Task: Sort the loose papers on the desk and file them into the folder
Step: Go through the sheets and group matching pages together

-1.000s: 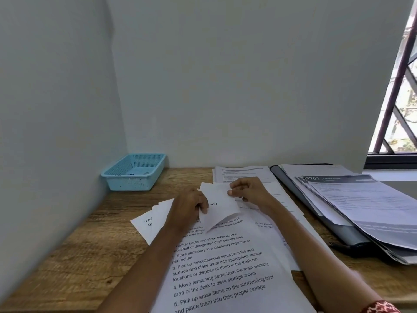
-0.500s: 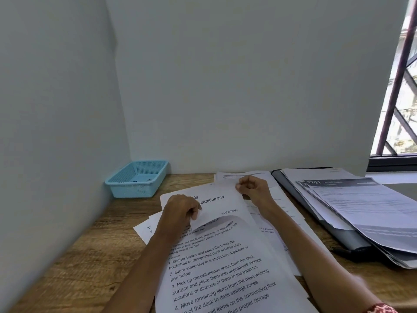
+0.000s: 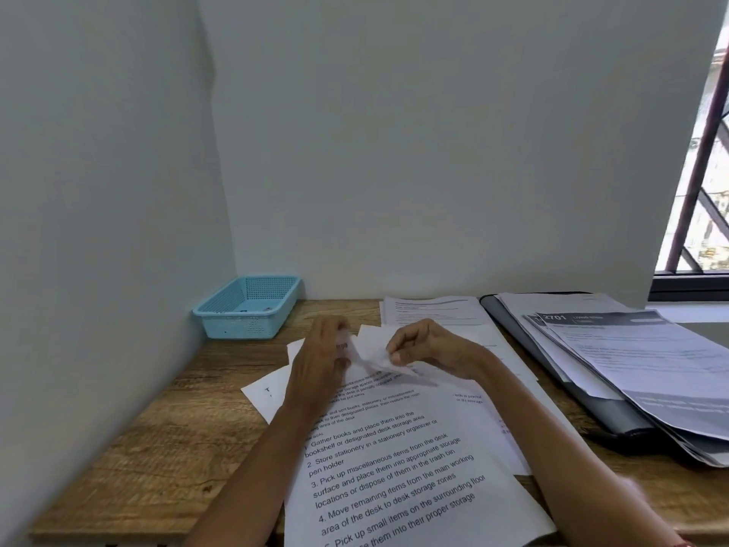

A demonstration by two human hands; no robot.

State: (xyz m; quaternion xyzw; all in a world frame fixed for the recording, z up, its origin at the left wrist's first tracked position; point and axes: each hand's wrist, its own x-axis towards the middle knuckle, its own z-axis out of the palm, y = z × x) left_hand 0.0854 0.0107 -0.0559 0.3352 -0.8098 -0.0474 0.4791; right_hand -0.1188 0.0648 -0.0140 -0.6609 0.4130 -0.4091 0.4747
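Two hands meet over the middle of the wooden desk [image 3: 157,440] in the head view. The left hand [image 3: 321,359] and the right hand [image 3: 428,347] both pinch one small bent sheet [image 3: 372,349] with curled fingers, just above the printed papers [image 3: 394,479]. The dark folder [image 3: 591,392] lies open at the right, with sheets stacked on it. A blue basket [image 3: 248,305] stands in the far left corner.
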